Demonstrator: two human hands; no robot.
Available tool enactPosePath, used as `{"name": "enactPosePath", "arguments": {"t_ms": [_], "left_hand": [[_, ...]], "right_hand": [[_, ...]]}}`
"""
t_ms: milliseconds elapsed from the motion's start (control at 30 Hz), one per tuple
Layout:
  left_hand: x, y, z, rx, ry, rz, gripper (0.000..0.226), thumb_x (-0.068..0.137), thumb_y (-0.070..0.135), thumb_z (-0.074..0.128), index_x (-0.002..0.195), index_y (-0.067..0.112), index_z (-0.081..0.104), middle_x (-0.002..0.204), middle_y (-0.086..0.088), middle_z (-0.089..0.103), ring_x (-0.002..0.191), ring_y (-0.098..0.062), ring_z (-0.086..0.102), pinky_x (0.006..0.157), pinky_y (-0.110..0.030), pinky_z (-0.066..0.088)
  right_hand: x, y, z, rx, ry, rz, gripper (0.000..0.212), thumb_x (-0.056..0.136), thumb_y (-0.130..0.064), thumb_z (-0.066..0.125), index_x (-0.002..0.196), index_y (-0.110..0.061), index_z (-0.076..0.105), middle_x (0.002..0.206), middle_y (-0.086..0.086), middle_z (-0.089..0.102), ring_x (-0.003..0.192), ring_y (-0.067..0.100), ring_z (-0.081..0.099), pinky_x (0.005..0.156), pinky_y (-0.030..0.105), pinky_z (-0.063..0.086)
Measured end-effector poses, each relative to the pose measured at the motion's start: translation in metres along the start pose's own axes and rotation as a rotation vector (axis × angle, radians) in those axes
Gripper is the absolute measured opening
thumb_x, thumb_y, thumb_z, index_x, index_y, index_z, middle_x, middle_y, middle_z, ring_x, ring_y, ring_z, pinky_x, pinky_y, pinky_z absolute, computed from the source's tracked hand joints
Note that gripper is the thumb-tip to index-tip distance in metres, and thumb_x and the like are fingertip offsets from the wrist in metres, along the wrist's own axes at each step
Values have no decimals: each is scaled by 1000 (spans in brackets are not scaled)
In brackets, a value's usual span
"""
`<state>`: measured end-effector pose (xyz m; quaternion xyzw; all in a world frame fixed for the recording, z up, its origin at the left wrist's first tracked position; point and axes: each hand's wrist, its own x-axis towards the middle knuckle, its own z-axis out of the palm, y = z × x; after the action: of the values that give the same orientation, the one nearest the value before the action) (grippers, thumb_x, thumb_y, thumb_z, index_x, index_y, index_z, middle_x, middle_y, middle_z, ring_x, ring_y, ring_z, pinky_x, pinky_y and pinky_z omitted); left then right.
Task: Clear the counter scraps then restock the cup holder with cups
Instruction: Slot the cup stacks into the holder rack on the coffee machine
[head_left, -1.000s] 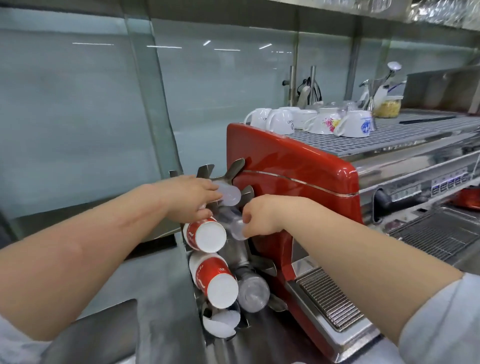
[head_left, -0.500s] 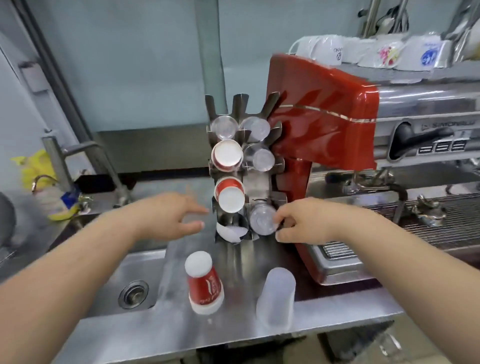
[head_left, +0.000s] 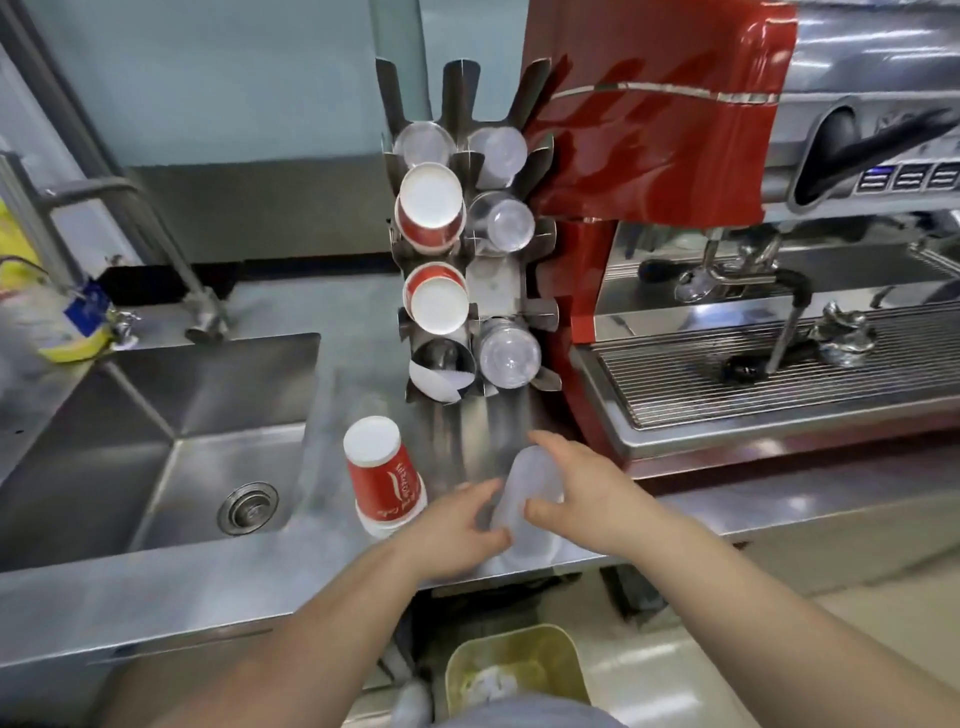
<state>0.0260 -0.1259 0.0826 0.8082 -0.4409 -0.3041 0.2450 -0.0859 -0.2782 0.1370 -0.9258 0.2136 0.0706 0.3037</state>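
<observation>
Both hands, left (head_left: 457, 525) & right (head_left: 582, 499), w/ a loose grip on the clear cup stack (head_left: 524, 499); holder (head_left: 478, 249) part full, red stack (head_left: 384, 483) waiting on table (head_left: 208, 582).

Both hands close around a stack of translucent plastic cups (head_left: 527, 499) standing upside down at the front edge of the steel counter (head_left: 260, 566), just in front of the cup holder (head_left: 475, 249). The left hand (head_left: 457, 530) grips its left side and the right hand (head_left: 582, 499) its right. An inverted stack of red paper cups (head_left: 382, 475) stands just left of the left hand, also before the holder.
</observation>
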Motion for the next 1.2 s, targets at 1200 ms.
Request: {"name": "enactPosePath", "arguments": {"t_ms": [1200], "left_hand": [[24, 39, -11, -190, 342, 319, 88, 68, 52, 68, 146, 28, 35, 140, 19, 31, 130, 25, 19, 108, -3, 19]], "right_hand": [[-69, -2, -5, 399, 678, -171, 74, 65, -30, 77, 118, -63, 37, 124, -33, 44, 118, 0, 49, 88, 17, 46]]}}
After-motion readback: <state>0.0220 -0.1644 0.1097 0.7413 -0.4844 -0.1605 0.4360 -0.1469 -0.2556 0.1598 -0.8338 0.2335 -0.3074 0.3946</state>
